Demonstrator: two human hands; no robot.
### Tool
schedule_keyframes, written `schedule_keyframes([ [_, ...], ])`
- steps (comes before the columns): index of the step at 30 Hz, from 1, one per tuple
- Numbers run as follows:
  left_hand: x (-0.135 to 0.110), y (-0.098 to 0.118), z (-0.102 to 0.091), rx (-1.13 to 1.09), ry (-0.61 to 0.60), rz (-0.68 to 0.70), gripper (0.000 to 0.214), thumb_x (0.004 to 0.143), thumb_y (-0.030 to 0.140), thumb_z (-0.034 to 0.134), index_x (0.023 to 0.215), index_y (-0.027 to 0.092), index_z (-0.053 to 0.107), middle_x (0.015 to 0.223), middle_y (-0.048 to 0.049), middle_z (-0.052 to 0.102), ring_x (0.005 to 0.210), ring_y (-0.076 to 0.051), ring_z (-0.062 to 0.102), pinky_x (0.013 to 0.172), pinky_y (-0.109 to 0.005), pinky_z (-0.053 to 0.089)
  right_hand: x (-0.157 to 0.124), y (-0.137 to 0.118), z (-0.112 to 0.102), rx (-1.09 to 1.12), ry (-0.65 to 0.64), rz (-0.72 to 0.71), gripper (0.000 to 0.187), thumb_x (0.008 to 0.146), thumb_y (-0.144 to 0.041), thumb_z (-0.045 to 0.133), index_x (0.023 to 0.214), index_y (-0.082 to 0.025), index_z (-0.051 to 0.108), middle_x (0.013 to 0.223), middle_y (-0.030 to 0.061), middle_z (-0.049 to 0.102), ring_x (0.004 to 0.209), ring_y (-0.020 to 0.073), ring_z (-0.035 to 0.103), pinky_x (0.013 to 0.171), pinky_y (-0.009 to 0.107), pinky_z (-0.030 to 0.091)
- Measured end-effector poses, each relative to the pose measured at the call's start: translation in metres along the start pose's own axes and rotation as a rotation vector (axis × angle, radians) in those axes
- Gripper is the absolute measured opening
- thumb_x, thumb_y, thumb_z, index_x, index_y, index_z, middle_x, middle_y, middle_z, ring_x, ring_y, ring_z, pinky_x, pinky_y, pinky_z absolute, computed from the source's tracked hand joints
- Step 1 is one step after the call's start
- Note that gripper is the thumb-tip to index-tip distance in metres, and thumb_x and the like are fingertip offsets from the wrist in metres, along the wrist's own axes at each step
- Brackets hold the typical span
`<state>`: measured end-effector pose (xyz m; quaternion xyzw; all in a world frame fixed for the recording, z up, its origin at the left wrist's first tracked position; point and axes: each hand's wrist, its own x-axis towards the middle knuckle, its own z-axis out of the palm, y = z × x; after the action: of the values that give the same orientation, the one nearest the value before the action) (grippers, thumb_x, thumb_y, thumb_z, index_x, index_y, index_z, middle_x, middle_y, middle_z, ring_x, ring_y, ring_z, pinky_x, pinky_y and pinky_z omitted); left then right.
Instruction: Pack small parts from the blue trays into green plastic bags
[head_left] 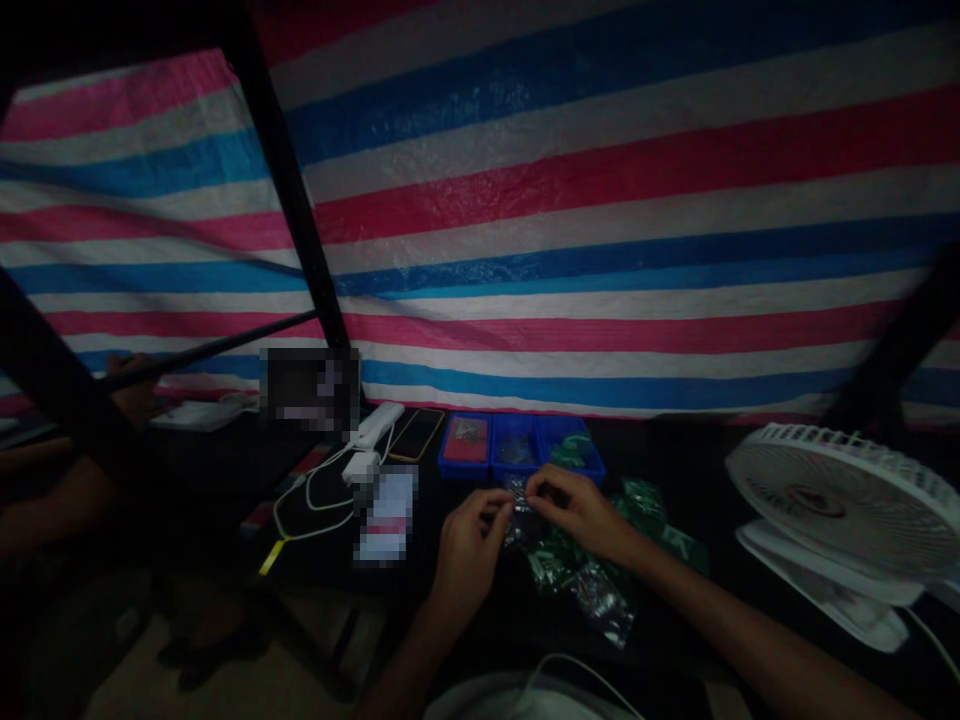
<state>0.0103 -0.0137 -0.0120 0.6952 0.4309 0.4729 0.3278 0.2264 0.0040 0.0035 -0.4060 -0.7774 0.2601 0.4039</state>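
Both my hands meet over a small clear plastic bag (pixel 519 490) in front of the blue bins. My left hand (pixel 472 530) pinches its left edge between thumb and fingers. From the other side, my right hand (pixel 574 505) grips the bag's right edge with its fingertips. What lies inside the bag is too dark to make out. Below and beside my hands spreads a pile of green packets (pixel 553 562). Another clear bag (pixel 604 600) with shiny contents lies at the pile's near side.
Three joined blue bins (pixel 491 470) hold small parts and green pieces. A white fan (pixel 832 510) stands right. A phone (pixel 416 435), a power strip (pixel 381 425) with white cables and a blurred-out sheet (pixel 386 520) lie left. Another person's arm (pixel 60 500) shows far left. Striped sheeting hangs behind.
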Motion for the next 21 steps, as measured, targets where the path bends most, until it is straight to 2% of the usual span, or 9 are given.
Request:
schedule_keyframes([
  [6,0.0,0.0042,-0.0001,-0.011,0.005,-0.013,0.016,0.098,0.03,0.062,0.107,0.021,0.071,0.101,-0.0044,0.078,0.087,-0.018,0.072,0.069,-0.026,0.053,-0.0023,0.0047,0.0012,0.051,-0.003,0.034,0.023,0.1,-0.042,0.065,0.109,-0.021,0.066,0.089,0.0013,0.065,0.071,0.0151,0.055,0.064,0.025,0.042],
  [12,-0.0001,0.0043,-0.0001,-0.036,0.014,-0.025,0.021,0.097,0.028,0.064,0.117,0.021,0.064,0.098,-0.0039,0.076,0.085,-0.017,0.072,0.069,-0.025,0.052,-0.0019,0.0085,0.0026,0.085,-0.013,0.052,0.037,0.099,-0.038,0.067,0.132,-0.023,0.059,0.098,0.0019,0.067,0.069,0.0133,0.054,0.063,0.024,0.043],
  [18,0.0,0.0002,0.0015,-0.051,0.01,-0.026,0.034,0.098,0.028,0.063,0.131,0.021,0.059,0.097,-0.003,0.076,0.078,-0.015,0.07,0.069,-0.026,0.051,-0.0014,0.0047,0.0015,0.033,-0.017,0.018,0.028,0.101,-0.041,0.065,0.12,-0.022,0.07,0.093,0.0032,0.067,0.072,0.0161,0.055,0.065,0.027,0.043],
  [21,0.0002,0.0005,0.0009,-0.039,-0.002,-0.008,0.029,0.098,0.029,0.063,0.125,0.021,0.066,0.096,-0.0036,0.076,0.079,-0.016,0.07,0.069,-0.025,0.051,-0.0013,0.0015,-0.0009,-0.007,-0.028,-0.035,0.024,0.102,-0.043,0.063,0.108,-0.021,0.072,0.095,0.0048,0.066,0.078,0.0181,0.058,0.07,0.029,0.045],
])
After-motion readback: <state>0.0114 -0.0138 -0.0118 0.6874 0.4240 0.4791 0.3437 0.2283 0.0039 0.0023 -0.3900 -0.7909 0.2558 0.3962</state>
